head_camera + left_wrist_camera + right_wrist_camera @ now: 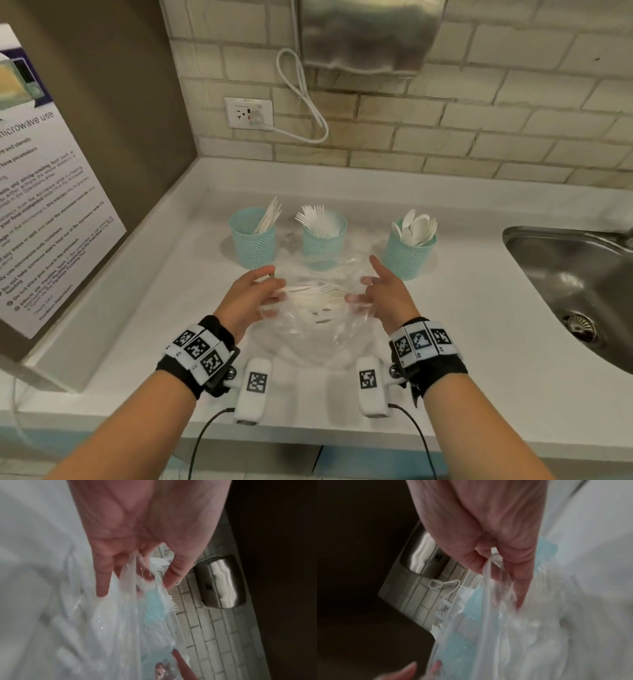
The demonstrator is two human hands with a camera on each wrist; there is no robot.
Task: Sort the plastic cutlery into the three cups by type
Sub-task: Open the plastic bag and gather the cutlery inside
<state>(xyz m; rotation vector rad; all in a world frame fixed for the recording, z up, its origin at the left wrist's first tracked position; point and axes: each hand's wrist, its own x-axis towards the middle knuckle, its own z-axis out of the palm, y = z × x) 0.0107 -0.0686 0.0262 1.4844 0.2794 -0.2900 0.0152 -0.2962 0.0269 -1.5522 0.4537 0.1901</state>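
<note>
Three teal mesh cups stand in a row at the back of the white counter (472, 335). The left cup (251, 241) holds knives, the middle cup (323, 245) forks, the right cup (407, 255) spoons. In front of them my left hand (270, 286) and right hand (364, 291) each pinch one side of a clear plastic bag (308, 332), raised just over the counter. White cutlery (317, 294), some of it forks, lies inside the bag. Up close, my left hand (135, 586) grips the bag's edge (120, 622), and my right hand (496, 585) pinches the bag's rim (488, 563).
A steel sink (575, 291) is set into the counter at the right. A microwave's side with a printed notice (51, 205) walls off the left. On the tiled back wall are an outlet (249, 113), a looped white cord and a steel dispenser (366, 34).
</note>
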